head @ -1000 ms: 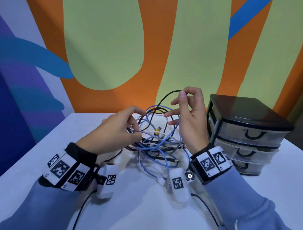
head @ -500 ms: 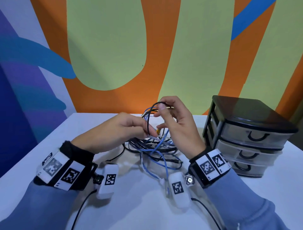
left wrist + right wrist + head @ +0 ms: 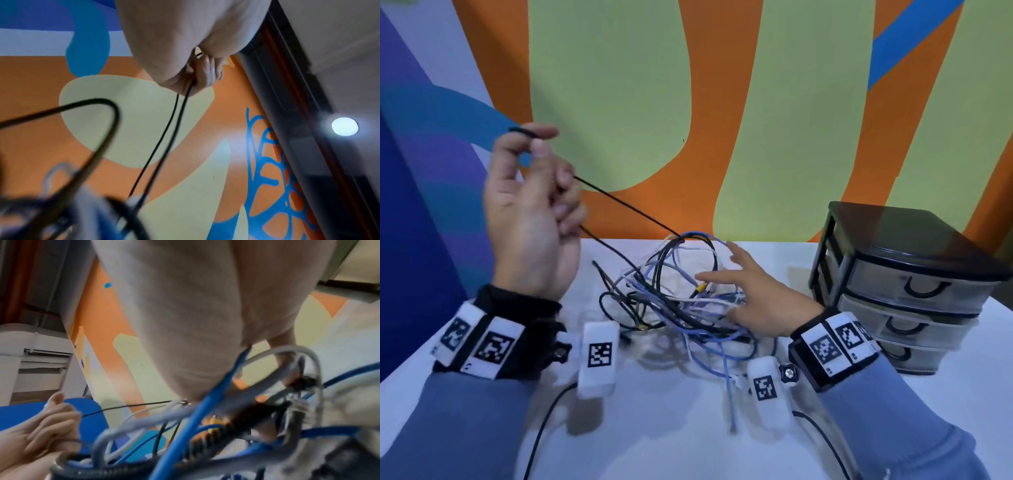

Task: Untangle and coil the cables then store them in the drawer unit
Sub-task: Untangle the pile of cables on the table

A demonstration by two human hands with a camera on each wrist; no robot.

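Observation:
A tangle of blue, white and black cables point(image 3: 674, 294) lies on the white table point(image 3: 671, 438) in the head view. My left hand point(image 3: 534, 202) is raised above the table's left side and pinches a thin black cable point(image 3: 626, 205), which runs taut in two strands down into the tangle. The left wrist view shows those two strands point(image 3: 164, 138) leaving my curled fingers point(image 3: 203, 73). My right hand point(image 3: 750, 291) lies flat with spread fingers on the right part of the tangle, pressing it down. Blue and grey cables point(image 3: 216, 402) crowd the right wrist view.
A black three-drawer unit point(image 3: 904, 284) with clear drawers, all closed, stands at the table's right, close to my right wrist. Behind the table is a painted orange and green wall point(image 3: 722, 120). Camera leads point(image 3: 541, 428) trail from both wrists toward the near edge.
My left hand has risen up and to the left, drawing the black cable out of the tangle. My right hand let go of the cable and dropped flat onto the pile.

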